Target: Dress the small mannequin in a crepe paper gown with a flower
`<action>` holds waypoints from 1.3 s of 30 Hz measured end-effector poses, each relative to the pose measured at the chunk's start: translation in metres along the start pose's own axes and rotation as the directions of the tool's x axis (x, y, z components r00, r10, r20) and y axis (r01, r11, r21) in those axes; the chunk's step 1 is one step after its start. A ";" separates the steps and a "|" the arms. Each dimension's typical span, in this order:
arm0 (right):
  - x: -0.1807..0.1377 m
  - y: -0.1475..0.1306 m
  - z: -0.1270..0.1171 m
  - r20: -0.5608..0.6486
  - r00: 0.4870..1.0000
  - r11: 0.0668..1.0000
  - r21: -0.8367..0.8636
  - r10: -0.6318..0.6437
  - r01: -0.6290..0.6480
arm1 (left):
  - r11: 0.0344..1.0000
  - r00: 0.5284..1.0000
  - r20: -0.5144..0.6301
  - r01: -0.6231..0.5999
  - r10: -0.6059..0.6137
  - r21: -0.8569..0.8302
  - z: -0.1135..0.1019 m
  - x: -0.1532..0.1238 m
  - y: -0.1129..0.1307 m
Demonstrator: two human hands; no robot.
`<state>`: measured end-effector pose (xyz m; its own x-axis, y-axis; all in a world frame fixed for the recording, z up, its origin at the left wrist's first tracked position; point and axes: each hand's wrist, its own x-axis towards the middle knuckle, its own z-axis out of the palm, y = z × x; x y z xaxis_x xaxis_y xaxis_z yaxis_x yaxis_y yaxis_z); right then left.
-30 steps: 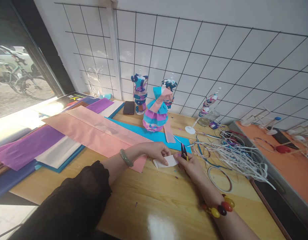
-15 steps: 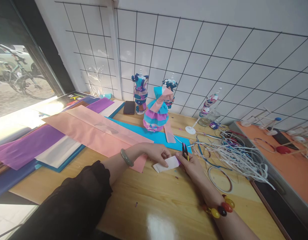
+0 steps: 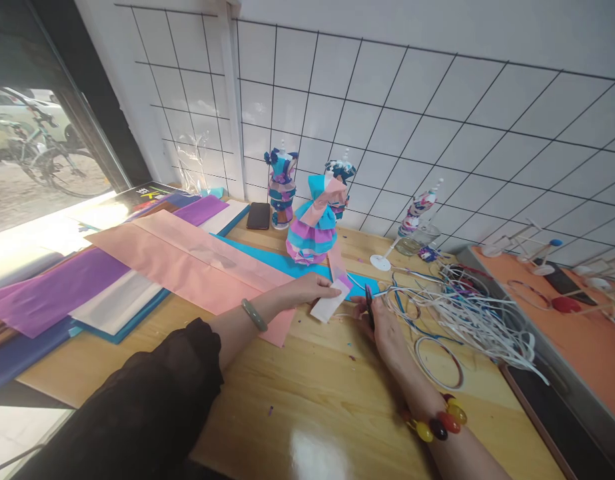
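My left hand point(image 3: 310, 288) pinches a small white paper strip point(image 3: 329, 305) with a purple end, held tilted over the table. My right hand point(image 3: 388, 330), just to the right of the strip, is closed around small dark-bladed scissors point(image 3: 370, 305). The blades point up and away, and the handles are mostly hidden in the palm. Beyond both hands stands a small dress form in a blue, pink and purple paper dress point(image 3: 314, 223). A narrow pink paper piece point(image 3: 337, 260) lies by its hem on the blue sheet point(image 3: 267, 255).
A large pink sheet point(image 3: 182, 260) and stacked coloured papers point(image 3: 52, 287) cover the left. At the back stand another dressed form point(image 3: 282, 190), a phone point(image 3: 258, 216) and a glass jar point(image 3: 418, 239). Tangled white cords point(image 3: 467, 320) and an orange-bottomed tray point(image 3: 577, 333) lie right.
My left hand has taken up the white strip and moved slightly right and away, turning it steeper. My right hand has let go of the strip's end, and the scissors have turned in its grip.
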<state>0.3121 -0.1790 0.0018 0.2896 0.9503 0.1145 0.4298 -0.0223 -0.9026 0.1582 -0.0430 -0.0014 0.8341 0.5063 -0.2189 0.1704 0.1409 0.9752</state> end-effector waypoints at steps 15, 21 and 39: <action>-0.008 0.002 0.014 0.420 0.804 0.761 -0.320 -0.420 0.565 | 0.973 0.966 -0.230 -0.161 0.121 -0.163 0.004 0.013 -0.013; -0.005 -0.001 0.016 0.021 0.940 0.932 -0.125 -0.341 0.341 | 0.948 0.970 -0.162 -0.218 0.183 -0.233 0.008 0.009 -0.005; 0.002 0.014 0.020 -0.060 0.996 0.970 0.230 -0.063 0.075 | 0.986 0.986 0.017 -0.165 0.165 -0.013 0.021 -0.002 0.001</action>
<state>0.3018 -0.1713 -0.0188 0.3131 0.9293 0.1961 0.2422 0.1215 -0.9626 0.1680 -0.0616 0.0002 0.8597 0.5080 -0.0541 0.0234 0.0666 0.9975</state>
